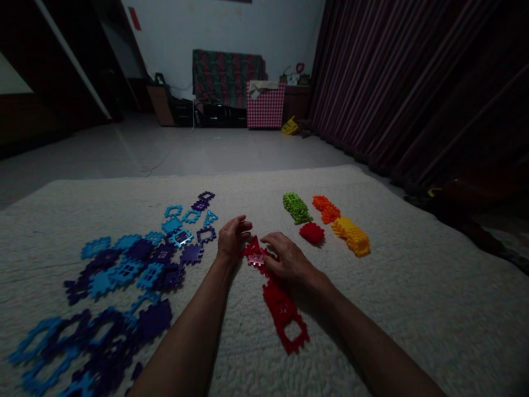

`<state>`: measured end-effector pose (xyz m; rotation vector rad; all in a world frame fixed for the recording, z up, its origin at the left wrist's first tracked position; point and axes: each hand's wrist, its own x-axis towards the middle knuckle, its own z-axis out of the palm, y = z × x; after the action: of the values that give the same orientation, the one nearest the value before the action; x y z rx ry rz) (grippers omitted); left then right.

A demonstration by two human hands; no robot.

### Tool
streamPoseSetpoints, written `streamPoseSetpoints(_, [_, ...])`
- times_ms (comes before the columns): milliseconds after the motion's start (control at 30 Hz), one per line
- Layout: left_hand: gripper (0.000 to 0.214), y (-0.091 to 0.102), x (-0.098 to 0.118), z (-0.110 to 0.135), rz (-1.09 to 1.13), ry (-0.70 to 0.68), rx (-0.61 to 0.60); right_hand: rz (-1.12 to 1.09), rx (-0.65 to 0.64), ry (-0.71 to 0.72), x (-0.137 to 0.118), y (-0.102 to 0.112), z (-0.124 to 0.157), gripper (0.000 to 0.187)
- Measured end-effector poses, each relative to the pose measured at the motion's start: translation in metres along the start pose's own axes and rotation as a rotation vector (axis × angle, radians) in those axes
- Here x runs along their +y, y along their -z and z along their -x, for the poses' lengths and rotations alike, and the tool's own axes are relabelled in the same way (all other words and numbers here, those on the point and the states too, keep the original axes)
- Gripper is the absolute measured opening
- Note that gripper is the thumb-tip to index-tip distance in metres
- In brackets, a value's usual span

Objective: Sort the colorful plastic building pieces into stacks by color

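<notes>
My left hand point(232, 237) hovers over the cream carpet point(413, 298) with its fingers curled loosely and apart, and nothing shows in it. Just to its right, my right hand point(287, 260) rests palm down with its fingertips pinching a flat red interlocking piece point(254, 255). More red pieces point(285, 317) lie in a row running toward me under my right wrist. A small stack of red pieces point(312, 232) sits just beyond my right hand.
Several blue and purple flat pieces point(124, 275) are scattered over the carpet's left side. Stacked green point(296, 208), orange point(326, 209) and yellow point(352, 236) pieces lie at the right. A dark curtain point(413, 82) hangs on the right; furniture and a checkered box point(265, 105) stand far back.
</notes>
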<state>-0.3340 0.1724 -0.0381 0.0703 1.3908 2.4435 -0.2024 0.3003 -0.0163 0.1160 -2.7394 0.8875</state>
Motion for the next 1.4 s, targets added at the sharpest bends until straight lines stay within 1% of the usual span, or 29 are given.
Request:
streamPoseSetpoints(100, [0.036, -0.002, 0.000, -0.001, 0.024, 0.003, 0.033, 0.080, -0.057, 0.108, 0.000, -0.009, -0.014, 0.044])
streamPoseSetpoints(267, [0.038, -0.003, -0.001, 0.000, 0.020, 0.013, 0.043, 0.146, -0.108, 0.126, 0.002, -0.018, -0.026, 0.032])
streamPoseSetpoints(333, [0.040, -0.002, -0.001, 0.001, 0.000, 0.022, 0.042, 0.137, -0.101, 0.143, 0.003, -0.019, -0.027, 0.031])
streamPoseSetpoints(400, [0.041, -0.002, -0.001, 0.001, -0.021, 0.017, 0.040, 0.082, -0.097, 0.144, 0.004, -0.016, -0.027, 0.030])
streamPoseSetpoints(467, [0.041, -0.002, -0.001, 0.002, -0.035, 0.003, 0.038, -0.007, -0.058, 0.086, 0.006, -0.008, -0.024, 0.031])
streamPoseSetpoints(567, [0.040, -0.003, -0.001, 0.002, -0.051, -0.005, 0.039, -0.072, 0.037, -0.094, 0.015, 0.011, -0.015, 0.033])
streamPoseSetpoints(600, [0.040, -0.003, -0.001, 0.001, -0.058, -0.003, 0.039, -0.068, 0.043, -0.156, 0.019, 0.017, -0.010, 0.033])
streamPoseSetpoints(667, [0.038, -0.002, -0.002, 0.000, -0.071, -0.003, 0.041, -0.063, -0.009, -0.234, 0.025, 0.029, 0.002, 0.031])
streamPoseSetpoints(733, [0.037, -0.002, -0.003, -0.001, -0.080, -0.007, 0.035, -0.084, -0.101, -0.249, 0.025, 0.037, 0.015, 0.029])
streamPoseSetpoints(800, [0.037, -0.001, -0.004, -0.001, -0.087, -0.012, 0.026, -0.109, -0.161, -0.237, 0.018, 0.041, 0.025, 0.027])
streamPoseSetpoints(867, [0.038, -0.001, -0.004, -0.001, -0.093, -0.014, 0.021, -0.096, -0.184, -0.247, 0.006, 0.041, 0.031, 0.024])
streamPoseSetpoints(933, [0.038, -0.001, -0.004, 0.000, -0.098, -0.010, 0.020, -0.057, -0.177, -0.284, -0.006, 0.036, 0.032, 0.024])
streamPoseSetpoints(1000, [0.039, -0.001, -0.003, 0.001, -0.104, -0.002, 0.020, -0.049, -0.179, -0.306, -0.013, 0.028, 0.030, 0.024])
streamPoseSetpoints(1100, [0.039, -0.001, -0.004, 0.001, -0.109, -0.007, 0.012, -0.096, -0.152, -0.277, -0.011, 0.016, 0.025, 0.017])
streamPoseSetpoints(1167, [0.039, 0.000, -0.005, 0.000, -0.109, -0.012, 0.006, -0.107, -0.095, -0.229, -0.006, 0.013, 0.023, 0.017])
streamPoseSetpoints(1233, [0.039, 0.001, -0.005, 0.000, -0.108, -0.009, 0.003, -0.061, -0.031, -0.204, -0.005, 0.016, 0.024, 0.024])
streamPoseSetpoints(1267, [0.039, 0.001, -0.005, 0.000, -0.108, -0.008, 0.001, -0.014, -0.017, -0.206, -0.007, 0.020, 0.025, 0.024])
streamPoseSetpoints(1300, [0.039, 0.001, -0.005, 0.000, -0.107, -0.006, -0.002, 0.046, -0.022, -0.220, -0.011, 0.024, 0.027, 0.020])
streamPoseSetpoints(1333, [0.039, 0.001, -0.005, 0.000, -0.108, -0.007, -0.003, 0.107, -0.048, -0.245, -0.016, 0.028, 0.029, 0.015])
streamPoseSetpoints(1400, [0.038, 0.000, -0.004, 0.000, -0.107, -0.009, -0.003, 0.202, -0.139, -0.306, -0.031, 0.034, 0.034, 0.018])
